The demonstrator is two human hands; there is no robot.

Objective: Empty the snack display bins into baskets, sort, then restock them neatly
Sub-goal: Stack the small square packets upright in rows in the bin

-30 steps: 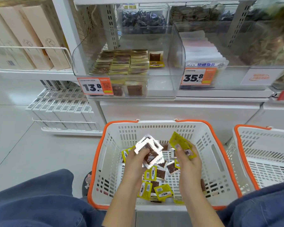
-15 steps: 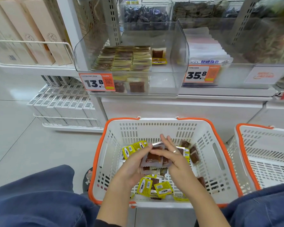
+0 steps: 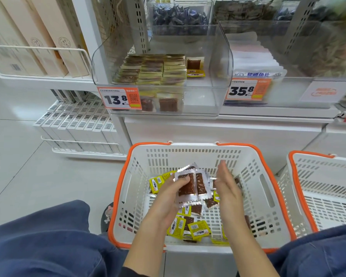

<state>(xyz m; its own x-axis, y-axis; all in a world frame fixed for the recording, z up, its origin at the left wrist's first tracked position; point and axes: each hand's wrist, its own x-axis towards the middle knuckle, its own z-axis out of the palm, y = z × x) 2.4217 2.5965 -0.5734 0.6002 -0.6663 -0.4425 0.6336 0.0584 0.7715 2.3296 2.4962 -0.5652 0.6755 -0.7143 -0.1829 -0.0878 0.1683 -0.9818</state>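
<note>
The left hand [image 3: 168, 196] holds a small stack of packets [image 3: 190, 185] over the middle of the white basket [image 3: 188, 154]. The thumb lies on the front packet, and the other fingers are behind the stack, so it is a pinch across the flat faces. The right hand [image 3: 226, 186] is just beside the stack on its right, with straight fingers close together and the palm turned toward the packets; it grips nothing. Whether it touches the stack edge I cannot tell.

The packets look light and thin. Each is a clear wrapper with a dark brown piece inside and crimped, shiny edges. I judge the film is smooth and slippery, so packets in a stack can slide against each other and fan out. The best hold is probably across the flat faces near the middle, with a flat hand at the edges to keep them square. The content seems firm enough and not fragile.

More packets, some showing yellow labels, lie loose on the basket floor below the hands. The clear bin [image 3: 162, 76] on the shelf above already has neat rows on its left part, and free room on the right.
</note>
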